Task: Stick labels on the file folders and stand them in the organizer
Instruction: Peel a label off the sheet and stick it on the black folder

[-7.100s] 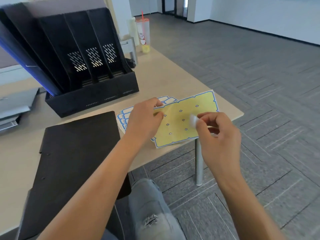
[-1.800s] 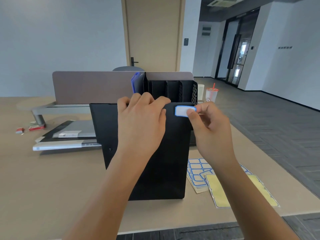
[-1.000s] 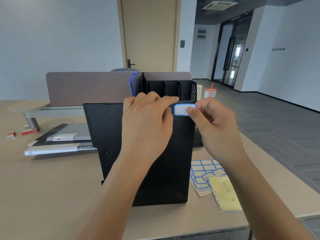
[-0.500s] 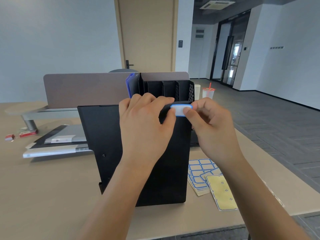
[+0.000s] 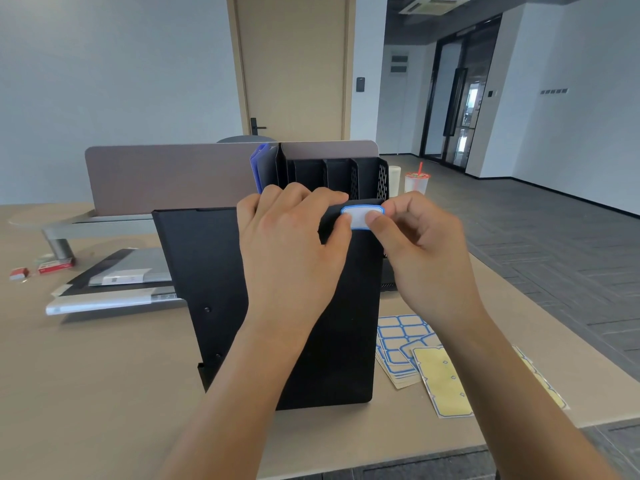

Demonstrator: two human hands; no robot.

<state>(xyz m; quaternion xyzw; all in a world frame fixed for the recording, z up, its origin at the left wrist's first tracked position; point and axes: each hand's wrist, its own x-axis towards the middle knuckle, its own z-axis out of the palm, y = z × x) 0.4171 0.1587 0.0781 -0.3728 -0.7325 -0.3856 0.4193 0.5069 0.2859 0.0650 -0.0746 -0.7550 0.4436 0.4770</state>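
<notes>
A black file folder [image 5: 204,268] stands upright on the desk in front of me. My left hand [image 5: 294,251] grips its top edge, fingers curled over the rim, thumb on the left end of a white label with a blue border [image 5: 360,216]. My right hand [image 5: 419,247] pinches the top right corner of the folder, thumb pressing the label's right end. Behind the folder stands the black organizer [image 5: 370,178], with a blue folder [image 5: 258,168] in its leftmost slot.
Label sheets [image 5: 401,344] and a yellow backing sheet [image 5: 443,382] lie on the desk to the right of the folder. A stack of flat folders [image 5: 117,282] lies at left. A grey divider panel [image 5: 173,174] and a plastic cup [image 5: 415,183] stand behind.
The label has gone from held off the folder's top right corner to lying on it. Both thumbs now press its ends. The folder stays upright.
</notes>
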